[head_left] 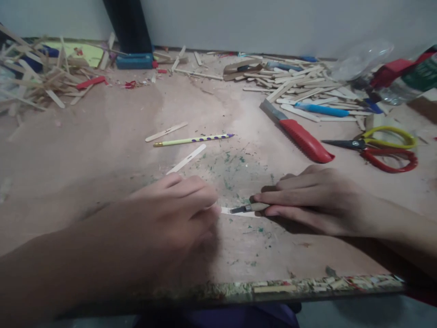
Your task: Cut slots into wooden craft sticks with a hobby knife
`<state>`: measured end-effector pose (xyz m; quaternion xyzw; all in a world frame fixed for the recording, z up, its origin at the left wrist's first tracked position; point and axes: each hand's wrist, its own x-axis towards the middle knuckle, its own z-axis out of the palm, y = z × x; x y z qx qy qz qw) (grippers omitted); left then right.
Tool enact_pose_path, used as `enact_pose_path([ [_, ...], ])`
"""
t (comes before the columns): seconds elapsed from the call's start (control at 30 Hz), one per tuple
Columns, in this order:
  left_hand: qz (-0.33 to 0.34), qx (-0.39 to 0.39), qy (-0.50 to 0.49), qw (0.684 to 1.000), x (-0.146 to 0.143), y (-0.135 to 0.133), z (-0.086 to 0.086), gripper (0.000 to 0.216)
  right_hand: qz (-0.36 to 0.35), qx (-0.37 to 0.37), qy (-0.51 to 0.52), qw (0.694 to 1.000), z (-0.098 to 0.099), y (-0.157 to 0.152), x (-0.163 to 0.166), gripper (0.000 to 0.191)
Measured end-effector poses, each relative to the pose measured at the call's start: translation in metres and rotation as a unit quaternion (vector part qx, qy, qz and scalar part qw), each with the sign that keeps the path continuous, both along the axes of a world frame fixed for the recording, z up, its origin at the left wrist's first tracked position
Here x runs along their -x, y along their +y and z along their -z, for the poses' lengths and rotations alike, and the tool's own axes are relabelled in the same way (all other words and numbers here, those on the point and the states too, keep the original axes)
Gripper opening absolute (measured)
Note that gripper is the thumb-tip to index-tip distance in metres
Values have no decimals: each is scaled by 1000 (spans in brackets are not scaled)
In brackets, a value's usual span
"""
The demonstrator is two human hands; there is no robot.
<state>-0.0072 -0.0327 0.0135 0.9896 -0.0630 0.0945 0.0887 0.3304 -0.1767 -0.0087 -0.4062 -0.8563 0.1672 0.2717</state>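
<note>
My left hand (pixel 180 205) is closed on the left end of a flat wooden craft stick (pixel 226 210) lying on the table. In my right hand (pixel 307 198) is a small carving knife (pixel 247 208), its handle pinched between thumb and fingers. The blade points left and lies over the stick, seemingly touching it. Just beyond my left hand rests another craft stick (pixel 187 159) with a small slot in it. A yellow pencil with purple spots (pixel 196 140) and a further stick (pixel 166 131) lie behind that.
A red-handled utility knife (pixel 303 136) and scissors with yellow and red handles (pixel 389 145) lie at the right. Loose sticks (pixel 300 82) pile up behind them, with a blue pen-like tool (pixel 322 109) on top. More sticks (pixel 41 77) heap at the back left. Shavings line the front edge.
</note>
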Motion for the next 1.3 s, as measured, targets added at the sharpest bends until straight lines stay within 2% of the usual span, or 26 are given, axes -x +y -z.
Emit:
enact_pose_path([
  [0.37,-11,10,-2,1000,0,-3,5,22,4,-10,-4,1000,3,0,1,26],
  [0.63,-5,-28,1,1000,2,-5,6,18,-9,-20,6,1000,9,2,-2,25],
  [0.77,3,-61,-20,998,3,-6,13,4,-15,-45,-2,999,12,2,-1,24],
  [0.87,1,-56,-20,998,4,-5,14,10,-5,-60,-7,998,13,2,-1,26],
  [1.0,13,-46,-1,999,2,-2,9,20,-4,-70,-16,997,12,1,0,28],
  [1.1,31,-76,13,997,2,2,3,23,6,-72,-29,997,10,-1,-1,27],
  [1.2,47,-112,16,992,4,7,-1,18,13,-67,-34,997,9,-2,0,28],
  [1.3,47,-92,27,994,7,10,-3,18,12,-69,-30,997,11,-3,1,24],
])
